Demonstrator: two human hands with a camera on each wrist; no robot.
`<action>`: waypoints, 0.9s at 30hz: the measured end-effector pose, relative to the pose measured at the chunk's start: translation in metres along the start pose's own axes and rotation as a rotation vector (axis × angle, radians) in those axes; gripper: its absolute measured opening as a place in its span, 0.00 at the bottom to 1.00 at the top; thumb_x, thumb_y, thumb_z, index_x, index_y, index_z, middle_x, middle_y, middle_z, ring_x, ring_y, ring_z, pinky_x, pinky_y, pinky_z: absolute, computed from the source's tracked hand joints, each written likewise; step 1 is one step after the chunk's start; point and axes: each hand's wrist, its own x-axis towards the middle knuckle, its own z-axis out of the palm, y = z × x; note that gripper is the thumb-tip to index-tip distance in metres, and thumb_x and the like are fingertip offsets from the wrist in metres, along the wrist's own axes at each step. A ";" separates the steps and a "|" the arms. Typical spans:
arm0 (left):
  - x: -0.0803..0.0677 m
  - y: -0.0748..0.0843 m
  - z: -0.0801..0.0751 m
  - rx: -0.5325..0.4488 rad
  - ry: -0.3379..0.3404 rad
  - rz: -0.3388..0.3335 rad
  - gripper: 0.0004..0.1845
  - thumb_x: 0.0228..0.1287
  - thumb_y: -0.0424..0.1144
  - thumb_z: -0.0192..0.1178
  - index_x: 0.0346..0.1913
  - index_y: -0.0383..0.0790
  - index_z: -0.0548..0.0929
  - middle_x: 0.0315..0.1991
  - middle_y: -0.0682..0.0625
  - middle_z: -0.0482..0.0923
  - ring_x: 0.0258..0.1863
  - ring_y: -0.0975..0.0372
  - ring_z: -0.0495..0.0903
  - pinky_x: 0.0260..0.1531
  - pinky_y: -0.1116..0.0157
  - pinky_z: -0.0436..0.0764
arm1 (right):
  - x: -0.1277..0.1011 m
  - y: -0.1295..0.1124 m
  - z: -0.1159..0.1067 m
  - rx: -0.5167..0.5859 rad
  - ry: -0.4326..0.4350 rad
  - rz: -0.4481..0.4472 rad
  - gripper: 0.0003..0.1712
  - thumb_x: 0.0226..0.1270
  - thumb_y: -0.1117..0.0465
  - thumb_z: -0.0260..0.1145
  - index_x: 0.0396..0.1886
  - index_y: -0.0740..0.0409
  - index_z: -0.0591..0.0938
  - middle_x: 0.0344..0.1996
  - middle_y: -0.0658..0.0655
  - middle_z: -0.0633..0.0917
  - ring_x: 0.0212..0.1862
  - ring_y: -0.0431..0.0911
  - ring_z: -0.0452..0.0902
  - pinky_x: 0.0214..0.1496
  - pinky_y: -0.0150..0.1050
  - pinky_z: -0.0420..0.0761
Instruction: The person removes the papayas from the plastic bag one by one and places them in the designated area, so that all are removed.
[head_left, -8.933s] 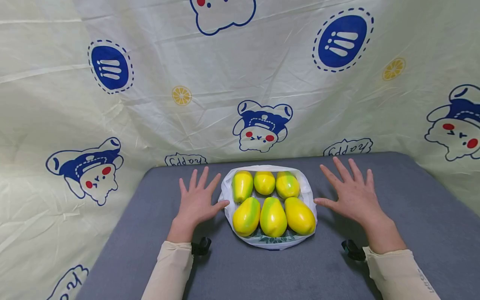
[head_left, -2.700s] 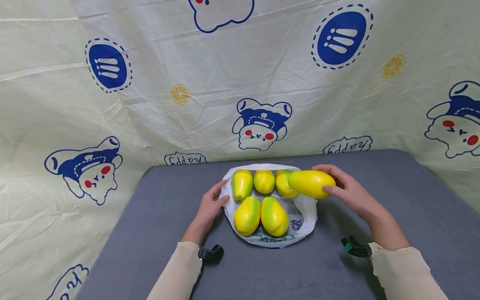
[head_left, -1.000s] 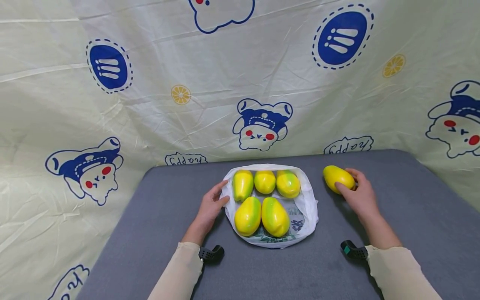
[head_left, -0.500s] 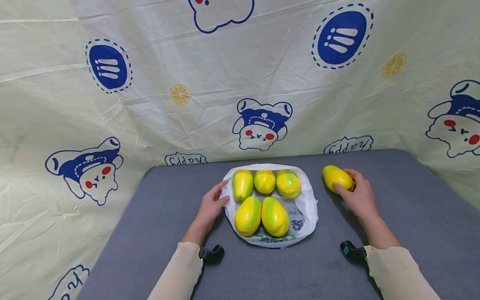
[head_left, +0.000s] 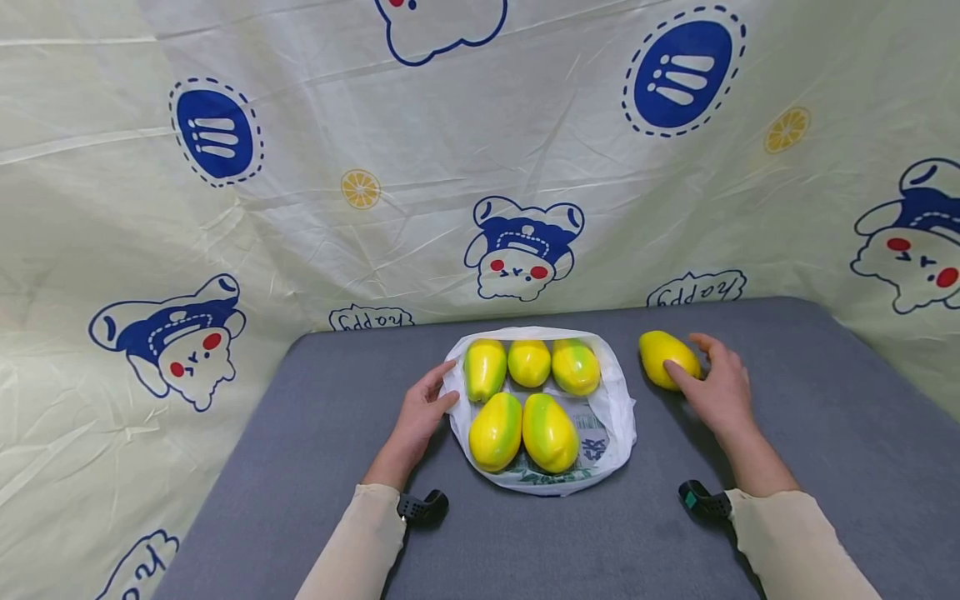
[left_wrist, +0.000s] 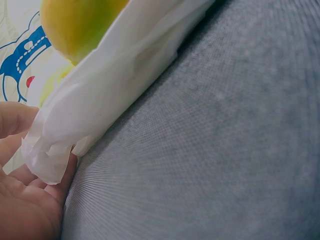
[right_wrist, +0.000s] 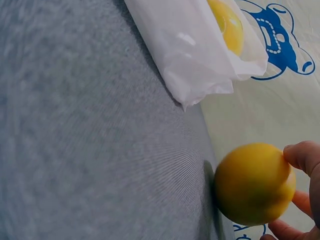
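Note:
My left hand holds the left side of a white plastic bag. In the left wrist view, the bag's folded edge lies between thumb and fingers. Several glossy yellow-green papayas sit in the bag, among them a front papaya and a back one. To the right of the bag, a lone yellow papaya rests on the grey table. My right hand spans its near right end, thumb touching it. The other fingers are spread loosely, with a small gap at the index finger.
The bag's front right part shows bare printed plastic. A pale curtain with cartoon prints hangs behind the table's far edge. Dark bands with cameras sit on both wrists.
A papaya has gone from the bag's front right to the table on the right. Lately my right fingers have loosened from it, and it has shifted slightly left. The left hand keeps still.

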 end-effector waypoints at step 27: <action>0.000 0.000 0.000 0.002 -0.001 -0.008 0.28 0.72 0.32 0.56 0.72 0.49 0.70 0.74 0.45 0.66 0.71 0.52 0.69 0.71 0.50 0.68 | -0.018 -0.054 -0.006 -0.030 0.013 -0.198 0.34 0.71 0.49 0.61 0.72 0.57 0.68 0.71 0.72 0.65 0.68 0.70 0.56 0.61 0.69 0.62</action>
